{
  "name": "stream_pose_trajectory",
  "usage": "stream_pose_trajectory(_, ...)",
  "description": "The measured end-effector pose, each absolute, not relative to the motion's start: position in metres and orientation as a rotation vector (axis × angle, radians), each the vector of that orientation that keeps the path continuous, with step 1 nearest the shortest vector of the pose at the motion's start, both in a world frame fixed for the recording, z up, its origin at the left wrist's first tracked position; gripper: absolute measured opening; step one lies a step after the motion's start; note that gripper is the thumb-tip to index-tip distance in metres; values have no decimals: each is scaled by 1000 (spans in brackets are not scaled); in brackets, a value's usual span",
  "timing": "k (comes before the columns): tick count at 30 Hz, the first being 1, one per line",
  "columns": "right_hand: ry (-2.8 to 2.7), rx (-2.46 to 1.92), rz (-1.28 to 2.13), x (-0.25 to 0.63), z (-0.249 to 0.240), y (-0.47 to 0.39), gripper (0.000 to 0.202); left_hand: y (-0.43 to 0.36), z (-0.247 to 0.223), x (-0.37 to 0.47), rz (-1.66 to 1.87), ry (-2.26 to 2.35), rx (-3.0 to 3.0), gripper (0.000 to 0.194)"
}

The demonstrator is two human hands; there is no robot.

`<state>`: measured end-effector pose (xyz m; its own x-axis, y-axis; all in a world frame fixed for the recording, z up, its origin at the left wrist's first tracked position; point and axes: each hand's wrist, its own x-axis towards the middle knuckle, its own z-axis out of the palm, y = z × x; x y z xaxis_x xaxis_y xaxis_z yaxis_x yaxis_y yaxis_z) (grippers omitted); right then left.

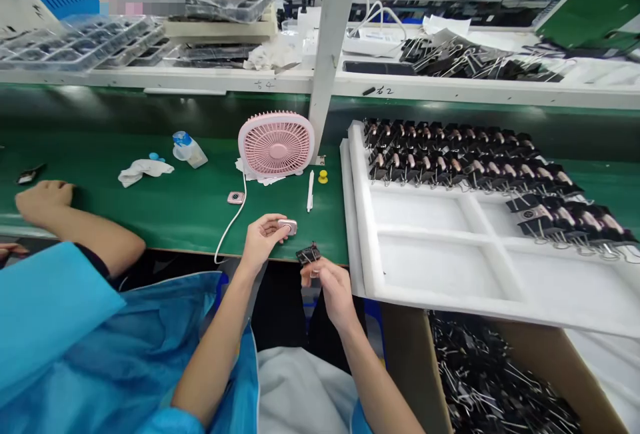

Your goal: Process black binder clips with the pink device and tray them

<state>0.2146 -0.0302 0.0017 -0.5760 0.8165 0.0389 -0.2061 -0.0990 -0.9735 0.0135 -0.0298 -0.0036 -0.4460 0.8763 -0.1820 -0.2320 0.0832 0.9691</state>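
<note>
Holding a small pink part [287,226] pinched in our left hand [263,241], just left of our right hand [330,287], closed on a black binder clip [308,255]; we judge the sprung clip could snap and slip off the bench edge.

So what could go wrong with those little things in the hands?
The left hand pinches the pink piece by fingertips at the table edge; it might drop into the lap. The clip in the right hand could snap on a finger. The fan cord lies close and could snag.
</note>
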Motion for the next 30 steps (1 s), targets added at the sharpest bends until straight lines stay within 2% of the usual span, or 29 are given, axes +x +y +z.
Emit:
stream_pose_trajectory(3,-1446,-928,1688,189,-4,-12,55,-34,-3,4,1562,1450,655,58)
stream_pose_trajectory(6,-1357,-932,1767,177,-5,2,42,-36,-4,-5,1592,1453,623,59)
stream_pose_trajectory(10,-1237,-880,1950,171,0,18,61,-35,-6,-11,1633,1414,578,62)
stream_pose_trajectory(19,-1544,-919,1817,168,-15,22,56,-39,-5,-14,1687,1311,533,72)
stream_pose_trajectory(30,-1880,-720,1643,179,-24,24,49,-50,-7,-19,1592,1290,519,72)
